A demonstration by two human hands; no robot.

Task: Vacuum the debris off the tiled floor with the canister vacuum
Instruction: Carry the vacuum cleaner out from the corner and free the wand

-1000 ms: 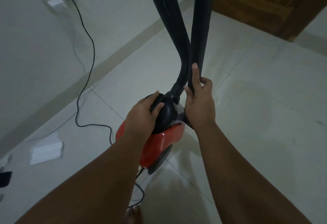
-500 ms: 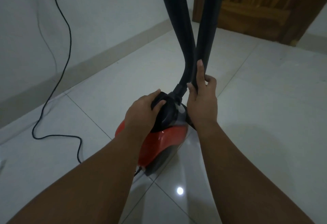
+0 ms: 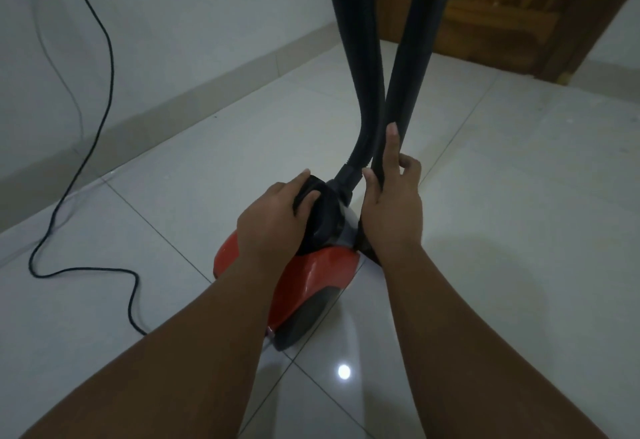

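A red and black canister vacuum [image 3: 311, 279] stands on the pale tiled floor [image 3: 519, 265] in the middle of the view. My left hand [image 3: 273, 220] grips the black handle on top of its body. Two black stretches of hose [image 3: 363, 57] rise from the canister's front and leave the top of the frame. My right hand [image 3: 391, 206] is wrapped around the lower end of the right stretch, index finger pointing up along it. No debris shows on the tiles nearby.
The black power cord [image 3: 107, 57] hangs down the white wall at left and snakes over the floor toward the vacuum's rear. A grey skirting [image 3: 207, 95] runs along the wall. A wooden door [image 3: 502, 5] stands at the back right.
The view has shifted up and to the right, so the wall socket and the white object on the floor left the frame. Both hands keep the same hold on the vacuum and hose.
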